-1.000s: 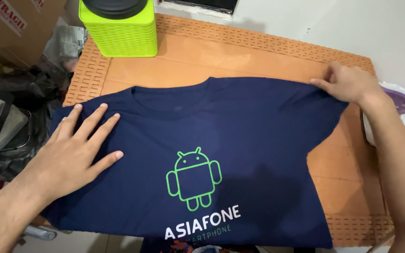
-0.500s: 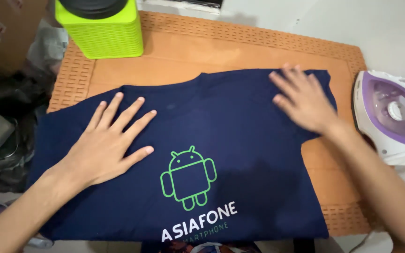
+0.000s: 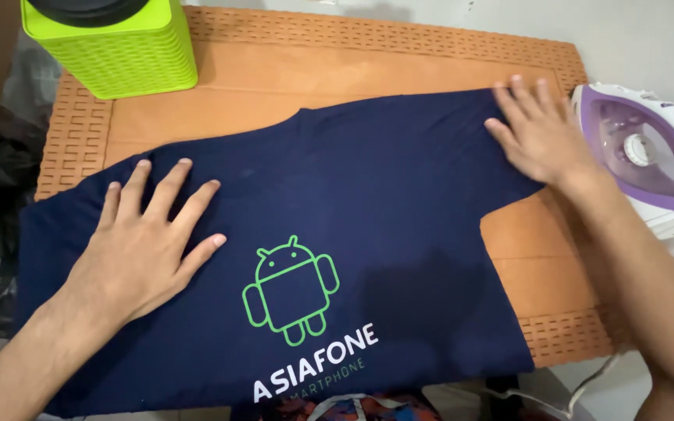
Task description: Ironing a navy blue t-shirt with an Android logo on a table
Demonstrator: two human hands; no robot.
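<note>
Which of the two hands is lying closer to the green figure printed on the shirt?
The left hand, flat on the navy shirt, lies just left of the green figure. The right hand presses the far sleeve beside the purple iron.

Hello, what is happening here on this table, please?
A person has a dark blue T-shirt spread front side up on an orange table. The left hand lies flat on the chest area, and the right hand presses flat on the sleeve near the far right corner. A purple and white iron sits at the right, a green container at the far left.
</note>
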